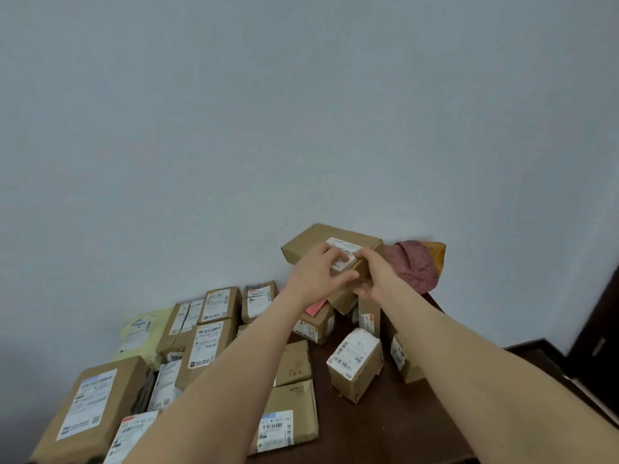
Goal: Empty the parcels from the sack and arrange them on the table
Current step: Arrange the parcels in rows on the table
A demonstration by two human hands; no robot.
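A long flat cardboard parcel (310,239) with a white label is raised at the back of the table, tilted against the wall. My left hand (313,272) grips its near edge, fingers over the label. My right hand (371,276) holds the same parcel at its near right end, thumb on top. Behind it on the right lies the crumpled red and orange sack (413,262). Several brown parcels (214,343) with labels lie side by side on the left half of the dark wooden table (402,426).
A small box (356,363) stands tilted in the table's middle. More boxes (368,316) lean under the raised parcel. A yellow-green soft package (140,333) lies at the far left. The pale wall rises right behind the table. Dark furniture (599,333) stands at the right.
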